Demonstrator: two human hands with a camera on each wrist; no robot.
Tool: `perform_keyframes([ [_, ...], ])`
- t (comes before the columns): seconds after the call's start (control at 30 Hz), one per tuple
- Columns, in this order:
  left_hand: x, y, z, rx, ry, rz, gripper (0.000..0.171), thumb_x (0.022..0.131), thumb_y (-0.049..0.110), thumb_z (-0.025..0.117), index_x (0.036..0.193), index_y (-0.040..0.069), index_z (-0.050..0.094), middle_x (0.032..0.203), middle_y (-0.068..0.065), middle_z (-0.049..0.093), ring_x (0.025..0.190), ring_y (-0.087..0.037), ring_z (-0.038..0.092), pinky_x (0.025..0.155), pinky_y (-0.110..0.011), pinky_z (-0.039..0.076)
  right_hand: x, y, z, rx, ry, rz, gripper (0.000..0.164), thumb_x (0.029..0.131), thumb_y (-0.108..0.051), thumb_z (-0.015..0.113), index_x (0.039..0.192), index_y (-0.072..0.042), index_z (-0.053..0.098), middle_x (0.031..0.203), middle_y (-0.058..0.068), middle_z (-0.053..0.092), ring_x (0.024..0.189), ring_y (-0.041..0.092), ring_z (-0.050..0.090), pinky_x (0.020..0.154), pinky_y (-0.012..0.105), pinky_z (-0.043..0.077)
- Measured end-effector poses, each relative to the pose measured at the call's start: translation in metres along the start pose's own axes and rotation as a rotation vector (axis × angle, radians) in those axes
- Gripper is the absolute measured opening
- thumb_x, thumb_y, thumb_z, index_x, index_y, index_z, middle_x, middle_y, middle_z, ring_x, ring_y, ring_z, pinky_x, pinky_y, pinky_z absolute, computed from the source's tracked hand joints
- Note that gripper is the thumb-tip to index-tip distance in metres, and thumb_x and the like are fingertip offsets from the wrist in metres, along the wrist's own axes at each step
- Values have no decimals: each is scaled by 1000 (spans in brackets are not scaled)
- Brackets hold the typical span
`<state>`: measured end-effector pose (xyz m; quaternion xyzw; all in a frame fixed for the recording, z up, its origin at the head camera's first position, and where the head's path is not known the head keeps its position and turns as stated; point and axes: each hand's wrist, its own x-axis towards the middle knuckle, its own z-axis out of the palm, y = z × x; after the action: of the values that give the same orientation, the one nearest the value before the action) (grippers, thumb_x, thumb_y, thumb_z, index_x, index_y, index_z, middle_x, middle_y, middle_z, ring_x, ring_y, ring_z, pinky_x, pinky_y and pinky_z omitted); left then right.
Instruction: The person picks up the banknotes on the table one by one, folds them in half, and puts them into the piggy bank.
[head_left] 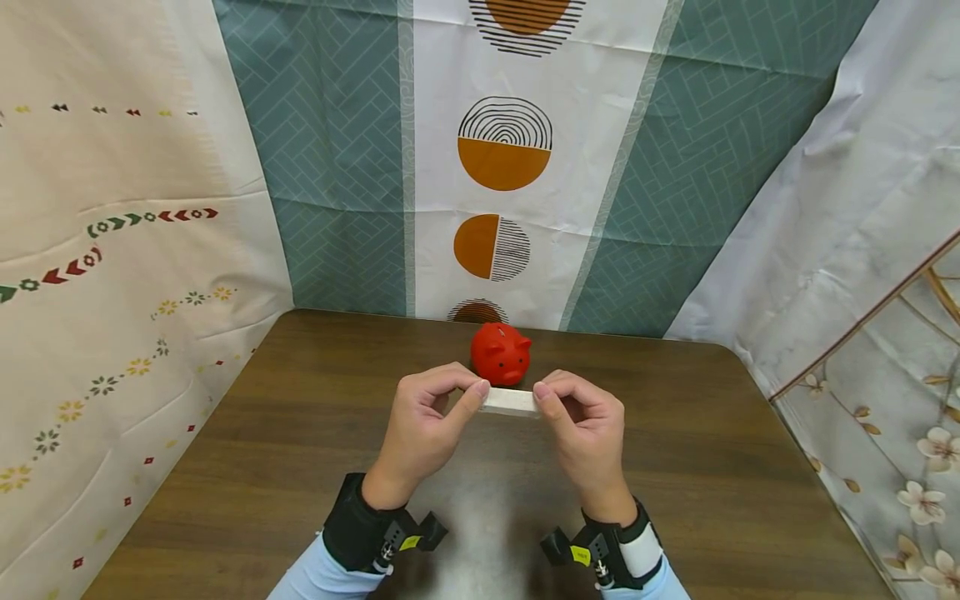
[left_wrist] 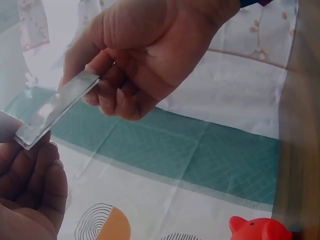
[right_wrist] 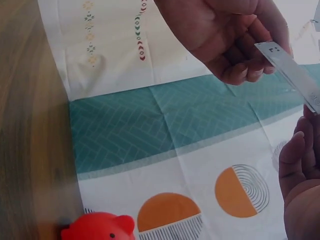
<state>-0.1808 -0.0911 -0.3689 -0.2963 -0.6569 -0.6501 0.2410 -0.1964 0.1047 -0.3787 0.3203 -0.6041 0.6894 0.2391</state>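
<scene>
Both hands hold a flat, pale strip, seemingly folded paper, level above the table. In the head view the strip (head_left: 511, 402) spans the gap between the hands, in front of a red piggy bank (head_left: 500, 354). My left hand (head_left: 429, 425) pinches its left end between thumb and fingers, and my right hand (head_left: 588, 429) pinches the right end. Small dark printed marks show on the strip (right_wrist: 287, 72) in the right wrist view. In the left wrist view, layered edges run along the strip (left_wrist: 57, 110). The piggy bank stands upright with a slot on top, apart from the hands.
The brown wooden table (head_left: 300, 467) has rounded far corners. Behind it hangs a green and white patterned cloth (head_left: 337, 167). Pale cloths flank it, one with embroidery-like motifs (head_left: 105, 383) at left, one with flowers (head_left: 922, 500) at right.
</scene>
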Motion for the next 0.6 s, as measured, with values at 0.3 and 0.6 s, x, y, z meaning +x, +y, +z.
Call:
perform_keyframes([
  [0.3, -1, 0, 0, 96, 48, -30, 12, 96, 0, 67, 89, 5, 76, 76, -8, 67, 68, -15, 59, 63, -26, 56, -2, 1, -3, -76, 20, 5, 9, 91, 9, 67, 100, 8, 69, 86, -4, 71, 71, 12, 58, 62, 18, 52],
  [0.6, 2, 3, -8, 73, 46, -65, 25, 87, -4, 76, 111, 4, 72, 93, -12, 71, 76, -17, 62, 69, -25, 59, 7, 1, -13, -24, -84, -158, 27, 82, 20, 70, 106, 9, 74, 94, 12, 73, 81, 18, 63, 74, 22, 59],
])
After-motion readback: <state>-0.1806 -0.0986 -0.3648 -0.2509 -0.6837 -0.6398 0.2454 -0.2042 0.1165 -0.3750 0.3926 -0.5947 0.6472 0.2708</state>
